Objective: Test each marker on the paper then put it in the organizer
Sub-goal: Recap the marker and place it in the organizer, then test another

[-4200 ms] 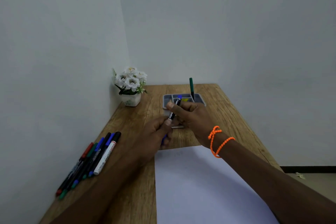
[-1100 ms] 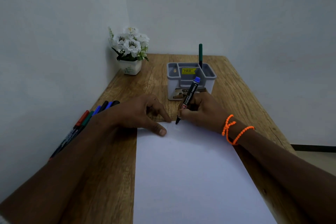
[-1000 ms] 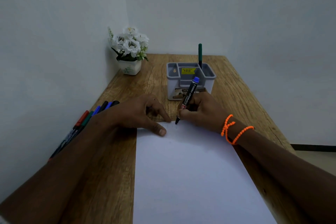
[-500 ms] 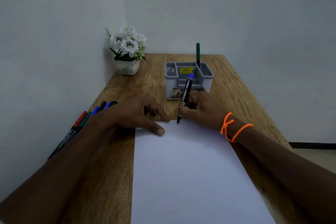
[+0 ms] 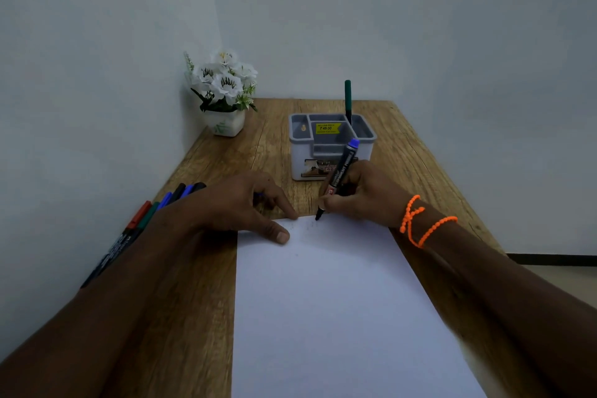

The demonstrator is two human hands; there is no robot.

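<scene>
A yellow price sticker reading "49.00" is seen on the grey organizer. A black marker with a blue end is gripped by the right hand, tip on the paper; the paper's far corner is pressed flat by the left hand.

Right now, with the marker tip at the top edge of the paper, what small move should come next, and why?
Probably a short stroke across the paper. The right hand holds the blue-ended marker with its tip at the sheet's top edge, the left hand pins the corner, and only faint specks show there, so no clear test line is visible yet. The gray organizer comes afterwards.
</scene>
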